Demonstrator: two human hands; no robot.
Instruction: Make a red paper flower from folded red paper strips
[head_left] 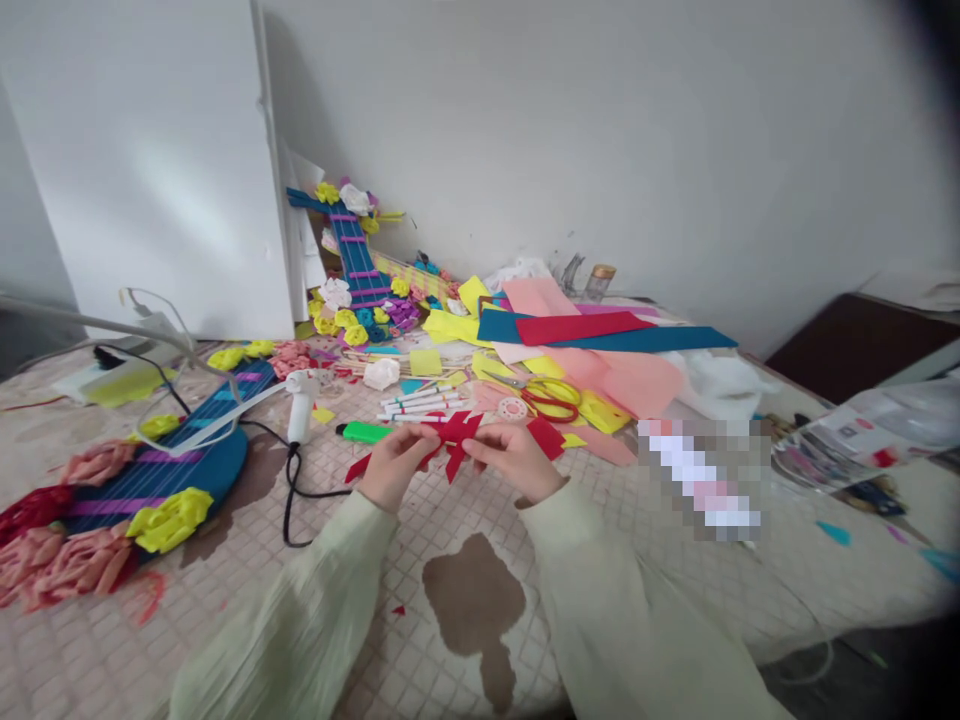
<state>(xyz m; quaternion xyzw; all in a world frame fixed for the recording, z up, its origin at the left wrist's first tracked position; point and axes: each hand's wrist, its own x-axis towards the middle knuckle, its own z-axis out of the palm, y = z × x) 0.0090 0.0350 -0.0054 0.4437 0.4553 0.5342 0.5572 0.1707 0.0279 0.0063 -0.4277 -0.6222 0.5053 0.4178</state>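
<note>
Both my hands meet over a quilted bed cover, pinching a red cut paper piece (454, 432) with pointed strips. My left hand (393, 466) is closed on its left part, where a red strip sticks out toward the lower left. My right hand (516, 459) is closed on its right side, beside a loose red paper square (546, 437). Pale green sleeves cover both my arms.
Around lie scissors (551, 396) with orange-yellow handles, a green marker (363, 432), white pens (420, 402), a white glue gun (301, 404) with black cord, and coloured paper sheets (592, 335). A blue guitar-shaped craft with paper flowers (161, 480) lies left; another (358, 265) leans on the wall.
</note>
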